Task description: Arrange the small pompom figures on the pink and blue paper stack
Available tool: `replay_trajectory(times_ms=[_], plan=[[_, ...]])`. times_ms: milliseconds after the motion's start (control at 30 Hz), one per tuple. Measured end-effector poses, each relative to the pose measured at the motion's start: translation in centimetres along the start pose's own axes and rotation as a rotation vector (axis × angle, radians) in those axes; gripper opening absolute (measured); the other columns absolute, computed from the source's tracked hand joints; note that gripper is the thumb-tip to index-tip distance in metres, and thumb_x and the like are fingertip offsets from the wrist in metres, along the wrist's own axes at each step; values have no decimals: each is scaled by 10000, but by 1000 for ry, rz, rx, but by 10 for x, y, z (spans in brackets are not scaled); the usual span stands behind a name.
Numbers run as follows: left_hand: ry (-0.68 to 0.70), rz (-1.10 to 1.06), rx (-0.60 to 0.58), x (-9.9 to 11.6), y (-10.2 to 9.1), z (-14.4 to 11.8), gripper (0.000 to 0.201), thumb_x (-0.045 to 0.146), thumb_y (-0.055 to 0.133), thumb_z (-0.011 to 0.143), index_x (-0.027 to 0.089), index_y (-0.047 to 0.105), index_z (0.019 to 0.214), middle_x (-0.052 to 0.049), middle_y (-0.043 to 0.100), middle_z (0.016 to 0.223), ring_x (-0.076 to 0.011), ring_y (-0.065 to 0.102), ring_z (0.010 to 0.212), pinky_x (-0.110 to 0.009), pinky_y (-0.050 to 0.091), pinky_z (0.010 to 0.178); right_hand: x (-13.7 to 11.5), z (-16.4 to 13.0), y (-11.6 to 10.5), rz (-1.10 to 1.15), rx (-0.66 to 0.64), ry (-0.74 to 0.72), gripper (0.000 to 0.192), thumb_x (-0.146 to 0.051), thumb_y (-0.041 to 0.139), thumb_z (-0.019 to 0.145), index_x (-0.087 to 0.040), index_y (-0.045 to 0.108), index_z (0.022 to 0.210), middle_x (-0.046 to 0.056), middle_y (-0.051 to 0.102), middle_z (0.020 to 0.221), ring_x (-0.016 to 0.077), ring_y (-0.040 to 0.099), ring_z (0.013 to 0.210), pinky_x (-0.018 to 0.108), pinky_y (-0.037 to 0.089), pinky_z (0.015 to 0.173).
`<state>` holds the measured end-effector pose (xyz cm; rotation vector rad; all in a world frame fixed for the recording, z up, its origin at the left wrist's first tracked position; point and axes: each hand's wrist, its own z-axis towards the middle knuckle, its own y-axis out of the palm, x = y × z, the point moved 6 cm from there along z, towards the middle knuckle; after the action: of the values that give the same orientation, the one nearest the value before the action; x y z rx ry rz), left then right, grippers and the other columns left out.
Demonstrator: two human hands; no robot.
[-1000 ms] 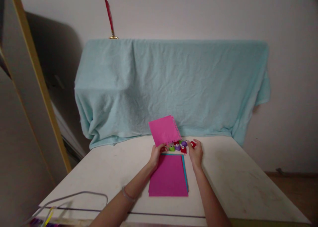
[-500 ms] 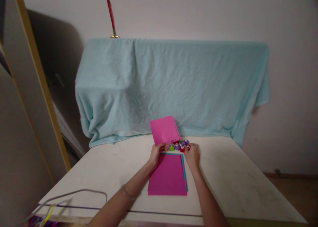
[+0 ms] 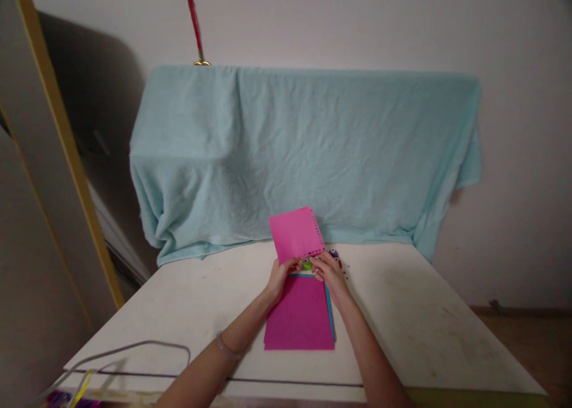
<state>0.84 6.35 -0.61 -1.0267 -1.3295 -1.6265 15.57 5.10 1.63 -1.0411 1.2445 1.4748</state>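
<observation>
My left hand [image 3: 277, 278] is closed on the lower left corner of a pink sheet of paper [image 3: 295, 232], its thumb and fingers pinching it. Small punched holes run along the sheet's right and lower edges. Beside the sheet's lower right corner, my right hand [image 3: 331, 274] has its fingers curled; what they hold, if anything, I cannot make out. Between my hands sits a green craft punch [image 3: 306, 265]. More small punches, purple [image 3: 333, 253] and red, are partly hidden behind my right hand. A stack of magenta paper [image 3: 299, 315] with blue edges lies below my hands.
The white table [image 3: 393, 312] carries tiny red paper bits right of my right hand. A light blue cloth [image 3: 313, 152] drapes over something at the back. A grey cable [image 3: 147, 342] curves across the front left, near a yellow strip [image 3: 82, 389].
My right hand has moved left from the punches at the right to the sheet's lower edge, covering several of them. My left hand still holds the pink sheet.
</observation>
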Motion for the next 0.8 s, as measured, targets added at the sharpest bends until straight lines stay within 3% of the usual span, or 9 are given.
replay_trajectory(times_ms=[200, 367, 567, 800], plan=[[-21, 12, -51, 1, 8, -3, 213, 315, 643, 755, 108, 688, 731, -78, 666, 724, -163, 593, 677, -288, 452, 717, 0, 3, 1, -62, 26, -57, 358, -502, 724, 675, -155, 661, 737, -3, 572, 566, 115, 456, 482, 220, 299, 422], [-27, 32, -43, 3, 9, -4, 223, 322, 654, 737, 103, 693, 721, -92, 677, 710, -175, 606, 670, -300, 454, 720, 6, 7, -2, -98, 27, -100, 372, -518, 713, 684, -151, 672, 729, 11, 597, 575, 131, 491, 499, 237, 354, 454], [-23, 56, -31, 2, 7, -3, 242, 332, 653, 741, 94, 698, 737, -102, 684, 728, -179, 608, 670, -301, 450, 708, 13, 10, -11, -116, 102, -69, 399, -549, 694, 694, -153, 648, 672, -7, 536, 484, 122, 454, 440, 228, 301, 410], [-20, 54, -49, 1, 8, -3, 246, 338, 636, 763, 102, 693, 729, -92, 684, 731, -177, 609, 687, -298, 446, 724, 13, 9, -12, -76, 119, -51, 453, -597, 673, 682, -147, 630, 656, 26, 605, 548, 115, 461, 424, 218, 250, 381]])
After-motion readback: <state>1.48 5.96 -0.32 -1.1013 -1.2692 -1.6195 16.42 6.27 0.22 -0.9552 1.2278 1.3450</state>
